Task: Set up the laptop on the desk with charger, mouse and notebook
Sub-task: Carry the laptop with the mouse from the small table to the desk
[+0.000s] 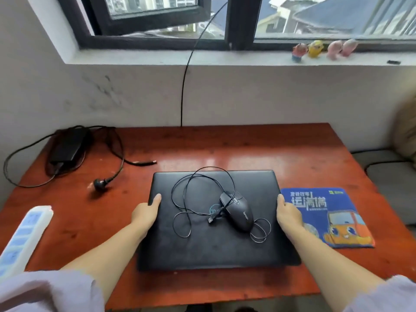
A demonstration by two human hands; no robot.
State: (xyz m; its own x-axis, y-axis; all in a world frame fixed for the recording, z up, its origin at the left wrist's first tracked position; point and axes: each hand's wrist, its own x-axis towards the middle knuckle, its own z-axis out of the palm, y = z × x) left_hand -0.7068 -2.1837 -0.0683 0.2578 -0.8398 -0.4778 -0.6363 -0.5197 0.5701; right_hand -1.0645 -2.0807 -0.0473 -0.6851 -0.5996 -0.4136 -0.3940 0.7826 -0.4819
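A closed black laptop (pixel 202 246) lies flat on the red-brown desk (pixel 225 152). On its lid rests a black wired mouse (pixel 239 213) with its thin cable looped loosely around it. My left hand (pixel 145 212) grips the laptop's left edge, thumb on the lid. My right hand (pixel 288 213) grips the right edge the same way. The black charger brick (pixel 67 145) with tangled cords sits at the desk's far left, its wall plug (pixel 100 183) lying loose nearer me. No notebook is in view.
A blue mouse pad (pixel 324 217) with a cartoon truck lies right of the laptop. A white power strip (pixel 24 235) angles over the desk's left front edge. A black cable (pixel 183 91) runs up the wall to the window. Small figurines (pixel 315 48) stand on the sill.
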